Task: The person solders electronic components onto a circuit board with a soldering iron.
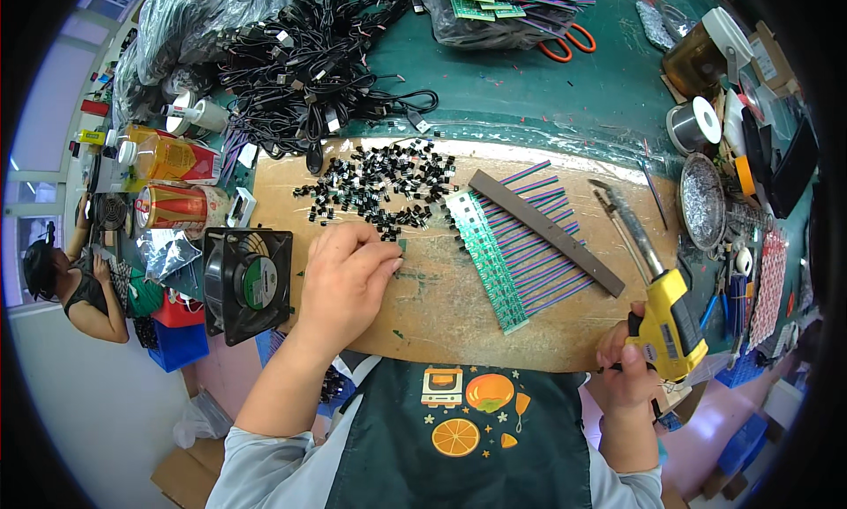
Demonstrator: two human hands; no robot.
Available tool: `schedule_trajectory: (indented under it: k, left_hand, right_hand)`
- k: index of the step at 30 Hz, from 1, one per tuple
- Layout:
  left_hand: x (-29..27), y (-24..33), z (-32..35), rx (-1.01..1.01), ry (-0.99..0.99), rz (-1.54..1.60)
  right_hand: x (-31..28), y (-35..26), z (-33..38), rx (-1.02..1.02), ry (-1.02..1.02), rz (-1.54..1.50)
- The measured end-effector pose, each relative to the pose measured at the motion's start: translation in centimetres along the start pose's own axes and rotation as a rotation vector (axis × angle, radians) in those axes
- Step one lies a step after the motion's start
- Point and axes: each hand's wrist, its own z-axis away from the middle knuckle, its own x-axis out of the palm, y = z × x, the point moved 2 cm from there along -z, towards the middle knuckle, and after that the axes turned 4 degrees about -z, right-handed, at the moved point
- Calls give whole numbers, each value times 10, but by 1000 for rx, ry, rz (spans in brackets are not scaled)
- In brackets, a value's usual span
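My left hand (346, 275) is closed in a pinch over the brown work board (441, 306), just below a heap of small black connectors (388, 178). What its fingertips hold, if anything, is hidden. Wrapped around the handle of a yellow and black soldering gun (672, 324) is my right hand (628, 361), at the board's right edge. The gun's metal tip points up and left, apart from the circuit boards. Between my hands lies a row of joined green circuit boards (487, 262) with ribbons of coloured wires (543, 235) on their right. A dark flat bar (547, 234) rests diagonally across the wires.
A black fan (249, 284) stands left of the board, near a drink can (181, 206). Black cables (309, 77) are heaped behind. Orange-handled scissors (567, 46) lie at the back. A solder spool (693, 125) and metal dish (702, 200) sit right. Another person (84, 284) is far left.
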Motion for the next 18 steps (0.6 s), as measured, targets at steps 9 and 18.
schedule_trajectory:
  k: [9,18]
  left_hand:
    - [-1,16,-3,154,-50,-32]
    - [9,68,5,-62,-274,791]
  right_hand:
    - [1,18,8,48,-255,229]
    - [47,-2,-7,-122,-523,599]
